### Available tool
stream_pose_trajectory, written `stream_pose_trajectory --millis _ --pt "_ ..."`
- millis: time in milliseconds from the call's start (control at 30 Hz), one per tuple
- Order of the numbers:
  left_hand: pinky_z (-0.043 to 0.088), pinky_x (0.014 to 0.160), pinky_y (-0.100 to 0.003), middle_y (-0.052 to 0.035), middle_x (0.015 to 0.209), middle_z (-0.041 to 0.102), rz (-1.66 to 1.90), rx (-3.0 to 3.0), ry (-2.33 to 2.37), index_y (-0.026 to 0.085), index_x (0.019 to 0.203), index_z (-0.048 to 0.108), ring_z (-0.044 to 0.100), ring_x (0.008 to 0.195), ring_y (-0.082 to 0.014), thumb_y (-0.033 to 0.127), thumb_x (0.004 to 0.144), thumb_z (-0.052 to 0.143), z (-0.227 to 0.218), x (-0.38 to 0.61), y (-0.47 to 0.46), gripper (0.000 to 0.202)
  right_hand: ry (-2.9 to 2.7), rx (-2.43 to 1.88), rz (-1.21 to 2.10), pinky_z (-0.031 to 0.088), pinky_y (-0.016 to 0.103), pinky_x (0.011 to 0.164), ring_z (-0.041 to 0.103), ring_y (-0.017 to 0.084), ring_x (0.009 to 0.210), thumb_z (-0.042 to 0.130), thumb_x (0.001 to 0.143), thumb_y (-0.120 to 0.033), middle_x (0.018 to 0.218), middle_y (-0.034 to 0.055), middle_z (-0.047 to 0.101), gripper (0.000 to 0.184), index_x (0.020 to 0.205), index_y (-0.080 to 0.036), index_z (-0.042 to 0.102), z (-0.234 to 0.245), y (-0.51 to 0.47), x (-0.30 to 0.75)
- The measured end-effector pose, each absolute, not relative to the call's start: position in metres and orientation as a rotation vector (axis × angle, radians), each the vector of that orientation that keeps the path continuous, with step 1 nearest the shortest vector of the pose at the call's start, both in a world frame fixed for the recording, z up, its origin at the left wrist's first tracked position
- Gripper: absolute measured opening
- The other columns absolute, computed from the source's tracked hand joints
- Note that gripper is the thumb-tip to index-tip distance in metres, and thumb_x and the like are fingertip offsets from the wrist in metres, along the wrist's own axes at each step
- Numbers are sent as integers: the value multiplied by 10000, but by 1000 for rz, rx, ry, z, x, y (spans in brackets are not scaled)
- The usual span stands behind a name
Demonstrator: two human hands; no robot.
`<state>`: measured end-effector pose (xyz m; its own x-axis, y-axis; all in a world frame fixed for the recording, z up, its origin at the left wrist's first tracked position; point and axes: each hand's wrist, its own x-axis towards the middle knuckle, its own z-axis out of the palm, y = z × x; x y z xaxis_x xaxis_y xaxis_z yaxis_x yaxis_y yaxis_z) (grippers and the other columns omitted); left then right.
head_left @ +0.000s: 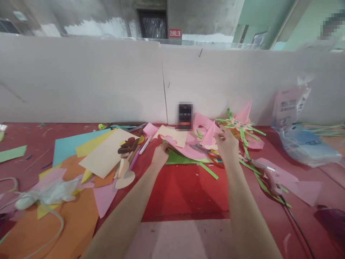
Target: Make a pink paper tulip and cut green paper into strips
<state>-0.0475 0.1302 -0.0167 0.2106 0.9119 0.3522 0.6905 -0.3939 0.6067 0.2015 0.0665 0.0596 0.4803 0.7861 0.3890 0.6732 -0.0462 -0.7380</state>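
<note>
My left hand (160, 154) is closed on the left edge of a stack of coloured paper, with a pink sheet (188, 151) on top and a green sheet (178, 158) beneath. My right hand (228, 142) pinches the side of a small pink paper cone (208, 135) with a pale scalloped base; its fingertips are partly hidden. Scissors (199, 148) lie on the pink sheet, left of my right hand. Behind that hand stands a finished-looking paper figure (242, 120) with a pink cone hat and green strips.
Coloured sheets (104, 153) and brown and cream cut-outs (125, 169) are spread to the left. A glue gun (269, 176) with a black cord lies at right, near a plastic bag (302, 144). A white partition (107, 79) rises behind the red table (188, 190).
</note>
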Motion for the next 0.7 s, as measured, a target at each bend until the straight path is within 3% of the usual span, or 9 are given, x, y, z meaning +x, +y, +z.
stream_pose_trajectory --millis 233,367,433,567,700 --pt "454 736 -240 -32 870 651 1022 2157 1539 172 805 640 583 803 -150 81 663 442 -16 -45 130 260 -1669 -1584 325 435 257 696 581 143 713 461 785 -293 838 27 649 211 874 -217 637 55 68 149" --pt "456 705 -262 -58 801 644 980 2134 1639 154 770 632 587 764 -169 151 714 456 -15 -44 130 186 -1854 -1535 169 424 310 794 534 213 965 484 795 -307 1026 87 603 339 1103 -181 553 30 71 120" --pt "460 685 -276 -68 771 640 936 2144 1651 142 754 632 588 734 -180 169 720 462 -14 -44 130 176 -1873 -1545 162 408 324 835 529 220 993 457 818 -360 1063 104 593 379 1136 -166 529 20 71 113" --pt "455 762 -266 -56 891 646 1027 2171 1497 160 824 636 581 843 -175 121 698 472 -14 -45 129 210 -1924 -1539 224 380 345 891 517 230 1040 451 800 -468 1109 106 584 484 1176 -168 502 10 69 108" --pt "465 768 -270 -53 883 641 1028 2167 1519 164 826 634 576 839 -165 116 698 476 -15 -43 129 208 -1955 -1484 291 399 294 860 542 195 1008 389 849 -364 1107 88 593 395 1171 -167 505 4 71 106"
